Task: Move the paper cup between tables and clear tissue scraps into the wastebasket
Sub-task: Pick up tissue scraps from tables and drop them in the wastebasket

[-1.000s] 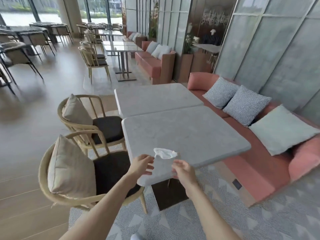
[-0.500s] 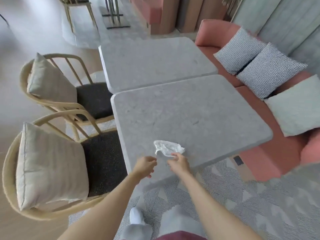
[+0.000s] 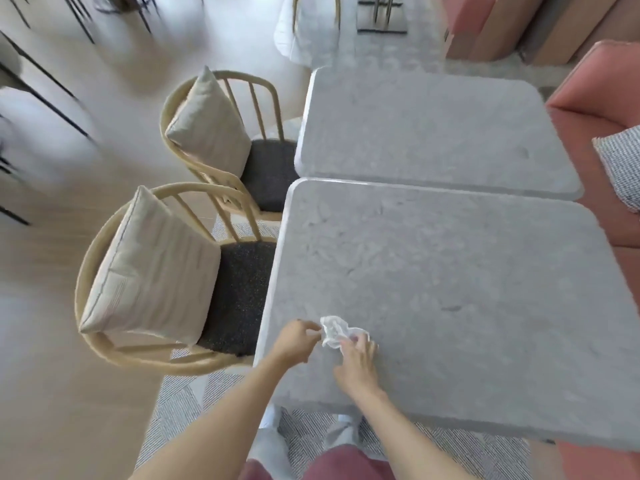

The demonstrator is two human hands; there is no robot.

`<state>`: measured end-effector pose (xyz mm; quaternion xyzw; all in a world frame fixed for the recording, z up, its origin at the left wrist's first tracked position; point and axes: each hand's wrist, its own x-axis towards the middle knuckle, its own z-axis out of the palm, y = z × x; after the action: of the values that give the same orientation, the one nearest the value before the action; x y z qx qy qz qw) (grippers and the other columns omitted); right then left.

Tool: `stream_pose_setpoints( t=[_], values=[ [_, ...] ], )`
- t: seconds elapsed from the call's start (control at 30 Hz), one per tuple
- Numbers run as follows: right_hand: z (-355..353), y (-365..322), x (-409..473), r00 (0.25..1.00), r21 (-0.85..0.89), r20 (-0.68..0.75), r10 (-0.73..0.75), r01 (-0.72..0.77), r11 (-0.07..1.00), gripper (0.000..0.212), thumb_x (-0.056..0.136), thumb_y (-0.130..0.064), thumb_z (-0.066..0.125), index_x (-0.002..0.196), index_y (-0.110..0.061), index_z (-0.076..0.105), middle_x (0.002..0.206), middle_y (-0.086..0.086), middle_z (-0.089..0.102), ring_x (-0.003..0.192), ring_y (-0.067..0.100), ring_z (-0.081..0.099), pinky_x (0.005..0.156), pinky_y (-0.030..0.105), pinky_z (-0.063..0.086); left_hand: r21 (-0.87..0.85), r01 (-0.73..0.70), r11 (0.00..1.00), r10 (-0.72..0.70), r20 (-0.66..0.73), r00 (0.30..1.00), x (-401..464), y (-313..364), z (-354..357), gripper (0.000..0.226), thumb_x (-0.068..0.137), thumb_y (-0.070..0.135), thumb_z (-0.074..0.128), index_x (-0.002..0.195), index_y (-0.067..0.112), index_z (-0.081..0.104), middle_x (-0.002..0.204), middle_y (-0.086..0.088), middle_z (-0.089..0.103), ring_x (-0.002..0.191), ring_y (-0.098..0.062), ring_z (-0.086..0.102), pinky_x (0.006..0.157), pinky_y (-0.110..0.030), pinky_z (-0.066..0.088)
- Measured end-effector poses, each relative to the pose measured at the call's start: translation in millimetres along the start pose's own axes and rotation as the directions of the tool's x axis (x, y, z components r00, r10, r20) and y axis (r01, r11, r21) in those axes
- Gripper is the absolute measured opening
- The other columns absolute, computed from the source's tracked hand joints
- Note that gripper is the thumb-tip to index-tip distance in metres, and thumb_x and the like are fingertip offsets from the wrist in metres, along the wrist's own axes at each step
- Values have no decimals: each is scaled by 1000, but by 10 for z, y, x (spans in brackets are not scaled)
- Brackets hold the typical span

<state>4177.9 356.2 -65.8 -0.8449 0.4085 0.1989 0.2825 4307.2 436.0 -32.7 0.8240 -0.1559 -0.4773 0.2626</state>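
A crumpled white tissue scrap (image 3: 333, 330) lies on the near grey stone table (image 3: 450, 306), close to its front left corner. My right hand (image 3: 358, 363) reaches over the table edge, and its fingertips pinch the scrap's right end. My left hand (image 3: 294, 342) is just left of the scrap, fingers loosely curled, thumb tip at the scrap's left edge. I cannot tell whether it holds the tissue. No paper cup or wastebasket is in view.
A second grey table (image 3: 433, 133) butts against the far side of the near one. Two wooden armchairs with beige cushions (image 3: 149, 268) (image 3: 207, 123) stand along the left. A pink sofa (image 3: 588, 126) with a checked pillow (image 3: 623, 168) runs along the right.
I have stepped closer and my view has tilted down over the table. My right hand has moved forward onto the tissue, and my left hand has closed in on its left edge.
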Motion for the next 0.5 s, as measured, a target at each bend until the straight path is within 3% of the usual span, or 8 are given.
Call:
stream_pose_setpoints(
  t=[0.13, 0.27, 0.37, 0.43, 0.5],
  values=[
    [-84, 150, 193, 999, 30, 9, -43, 42, 999, 37, 99, -4, 47, 131, -12, 65, 136, 10, 54, 130, 28, 49, 106, 26, 33, -51, 52, 997, -53, -28, 998, -105, 56, 130, 38, 98, 9, 57, 135, 5, 63, 114, -18, 67, 90, -28, 66, 76, -40, 60],
    [-177, 95, 322, 999, 348, 39, 0, -14, 937, 19, 92, -3, 64, 102, -2, 79, 108, 19, 75, 108, 36, 67, 81, 33, 41, -80, 55, 995, -62, -76, 995, -204, 21, 223, 44, 97, 13, 65, 140, 3, 59, 138, -17, 60, 118, -32, 64, 94, -42, 56],
    [-263, -124, 296, 995, 549, 79, -61, 8, 836, 17, 87, -5, 76, 103, -6, 74, 98, 12, 77, 98, 31, 72, 79, 32, 48, -267, 41, 963, -87, -160, 983, -266, -50, 173, 44, 99, 17, 67, 140, 5, 57, 134, -10, 61, 102, -26, 66, 85, -42, 58],
    [-304, -297, 237, 985, 629, 71, -160, 80, 773, 28, 88, -6, 78, 114, -10, 69, 101, 12, 76, 95, 27, 71, 86, 35, 54, -414, 2, 910, -101, -215, 971, -344, -96, 89, 37, 102, 17, 63, 138, 5, 60, 120, -9, 66, 88, -18, 64, 71, -33, 59],
    [-339, -476, 166, 963, 650, 53, -265, 168, 741, 30, 93, -11, 75, 122, -15, 68, 103, 11, 75, 94, 23, 71, 89, 35, 57, -512, -56, 857, -90, -255, 963, -436, -147, -19, 25, 106, 16, 57, 125, 3, 68, 99, -7, 69, 79, -14, 65, 68, -30, 59]
  ],
)
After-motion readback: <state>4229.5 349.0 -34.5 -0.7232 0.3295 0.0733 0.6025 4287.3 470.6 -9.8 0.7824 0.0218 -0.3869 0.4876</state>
